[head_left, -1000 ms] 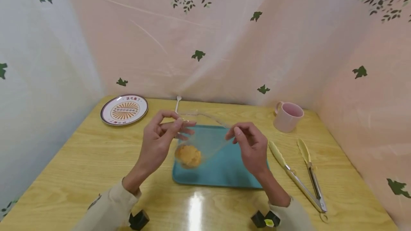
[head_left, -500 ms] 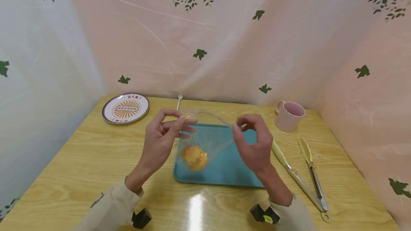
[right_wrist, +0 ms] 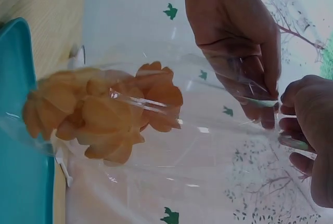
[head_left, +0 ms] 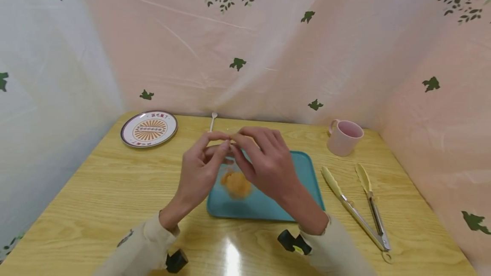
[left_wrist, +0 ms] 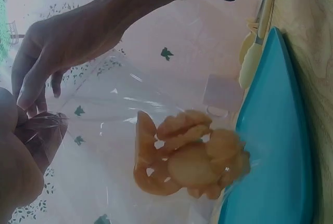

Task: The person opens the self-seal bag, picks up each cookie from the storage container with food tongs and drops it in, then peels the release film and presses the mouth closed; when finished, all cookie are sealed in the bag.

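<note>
A clear plastic bag [left_wrist: 119, 94] hangs from both hands over a teal tray [head_left: 307, 186]. Inside its lower part lie several curved orange snack pieces [right_wrist: 104, 109], blurred in the head view. My left hand [head_left: 199, 173] pinches the bag's rim between thumb and forefinger, other fingers extended behind the film. My right hand [head_left: 268, 165] has its thumb and forefinger on the same rim, tips meeting the left fingertips. In the left wrist view the right hand [left_wrist: 73, 47] reaches in from above, and the film bunches at the left fingers.
A patterned plate [head_left: 149, 129] lies at the back left, with a small white spoon [head_left: 212, 122] at the back edge. To the right stand a pink mug [head_left: 344, 139] and opened tongs [head_left: 354, 212] with yellow tips. Printed cloth surrounds the wooden table [head_left: 115, 173].
My right hand has moved left from the far side of the bag's mouth to the left hand, and the spread mouth has closed up. The left hand has shifted slightly right.
</note>
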A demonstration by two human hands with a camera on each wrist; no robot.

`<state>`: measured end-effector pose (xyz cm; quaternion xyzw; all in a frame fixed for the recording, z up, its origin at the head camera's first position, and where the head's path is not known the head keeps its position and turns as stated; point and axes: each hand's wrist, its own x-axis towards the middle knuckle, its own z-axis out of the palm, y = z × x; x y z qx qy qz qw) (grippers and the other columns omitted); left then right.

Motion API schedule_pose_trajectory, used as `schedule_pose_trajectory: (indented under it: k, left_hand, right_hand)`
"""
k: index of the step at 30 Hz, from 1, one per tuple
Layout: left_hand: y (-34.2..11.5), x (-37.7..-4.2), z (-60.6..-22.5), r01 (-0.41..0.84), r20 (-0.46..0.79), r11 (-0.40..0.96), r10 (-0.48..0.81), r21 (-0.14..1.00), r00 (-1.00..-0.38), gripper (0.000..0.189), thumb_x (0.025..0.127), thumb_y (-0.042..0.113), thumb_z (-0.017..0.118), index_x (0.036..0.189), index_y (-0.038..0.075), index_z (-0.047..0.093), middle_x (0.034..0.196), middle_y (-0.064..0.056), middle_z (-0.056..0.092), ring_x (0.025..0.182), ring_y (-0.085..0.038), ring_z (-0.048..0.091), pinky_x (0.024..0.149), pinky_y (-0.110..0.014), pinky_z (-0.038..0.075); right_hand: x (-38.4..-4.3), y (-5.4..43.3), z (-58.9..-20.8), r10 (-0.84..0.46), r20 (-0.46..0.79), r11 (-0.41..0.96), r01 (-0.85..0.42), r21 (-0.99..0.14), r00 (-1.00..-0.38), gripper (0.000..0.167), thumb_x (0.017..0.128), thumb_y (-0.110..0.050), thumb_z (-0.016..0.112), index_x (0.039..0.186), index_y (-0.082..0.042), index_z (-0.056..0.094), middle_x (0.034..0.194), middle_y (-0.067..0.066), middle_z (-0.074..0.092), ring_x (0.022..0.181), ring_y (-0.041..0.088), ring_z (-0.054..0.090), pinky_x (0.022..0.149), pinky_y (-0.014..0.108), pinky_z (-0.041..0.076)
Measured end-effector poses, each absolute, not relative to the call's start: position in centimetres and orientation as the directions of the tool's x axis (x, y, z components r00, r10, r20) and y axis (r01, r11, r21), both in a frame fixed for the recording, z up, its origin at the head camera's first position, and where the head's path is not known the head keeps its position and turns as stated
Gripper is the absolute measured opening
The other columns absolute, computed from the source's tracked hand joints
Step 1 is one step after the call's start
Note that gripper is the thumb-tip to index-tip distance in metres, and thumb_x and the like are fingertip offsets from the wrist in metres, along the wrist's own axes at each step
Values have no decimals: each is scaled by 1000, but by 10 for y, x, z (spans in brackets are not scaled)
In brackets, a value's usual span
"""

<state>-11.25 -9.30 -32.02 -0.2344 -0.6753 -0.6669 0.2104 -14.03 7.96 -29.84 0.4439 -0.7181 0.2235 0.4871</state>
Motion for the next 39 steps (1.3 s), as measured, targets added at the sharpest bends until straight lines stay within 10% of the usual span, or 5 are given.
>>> schedule_pose_trajectory:
  k: [20,39]
  left_hand:
    - [-89,-113,-326,676,676,145,52,723,-735,11,99,-9,63,109,-8,66,89,-16,77,70,-20,75,63,-33,63]
    - [-87,-112,-323,677,672,137,83,723,-735,9,99,-8,63,106,-6,68,83,-11,78,75,-22,77,64,-27,61]
  right_hand:
    - [-148,81,-295,-555,831,506,-802,319,-20,14,99,-14,72,99,0,73,98,10,69,91,27,65,79,40,56]
    - [-149,83,-297,-550,832,519,-811,271,-73,23,105,-11,56,90,3,68,91,15,68,84,28,64,77,35,58]
